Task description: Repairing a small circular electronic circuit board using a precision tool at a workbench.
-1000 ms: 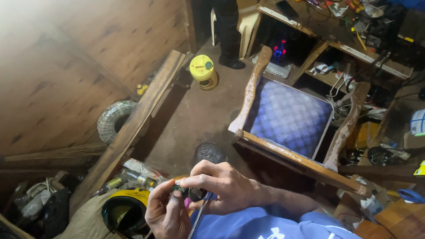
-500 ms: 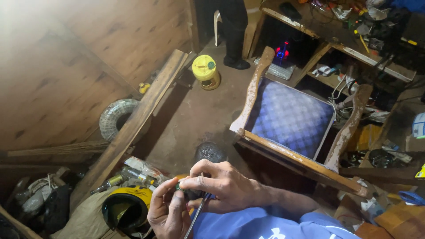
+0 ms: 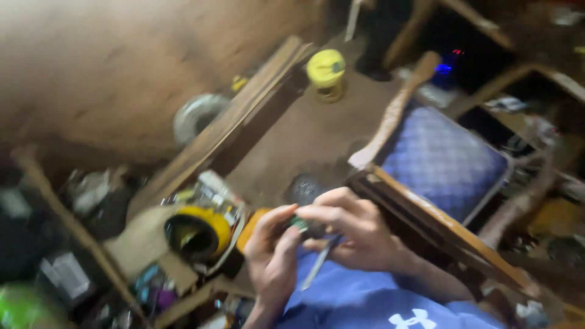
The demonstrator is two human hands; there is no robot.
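1. I see a yellow-rimmed round container [image 3: 198, 231] among the clutter on the floor; its inside is dark, and I cannot tell what it holds.
2. A yellow-lidded can [image 3: 326, 72] stands upright farther off, near a wooden plank [image 3: 244, 119].
3. My left hand [image 3: 274, 259] and right hand [image 3: 353, 234] meet over my lap; the fingers [image 3: 317, 213] are pinched shut on a small green part [image 3: 298, 224].
4. A thin grey tool [image 3: 318, 265] slants down-left from my right hand, beside the blue-cushioned chair [image 3: 442, 161].

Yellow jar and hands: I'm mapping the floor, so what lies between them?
Head view: mostly bare brown floor, with a dark round thing just above the hands.
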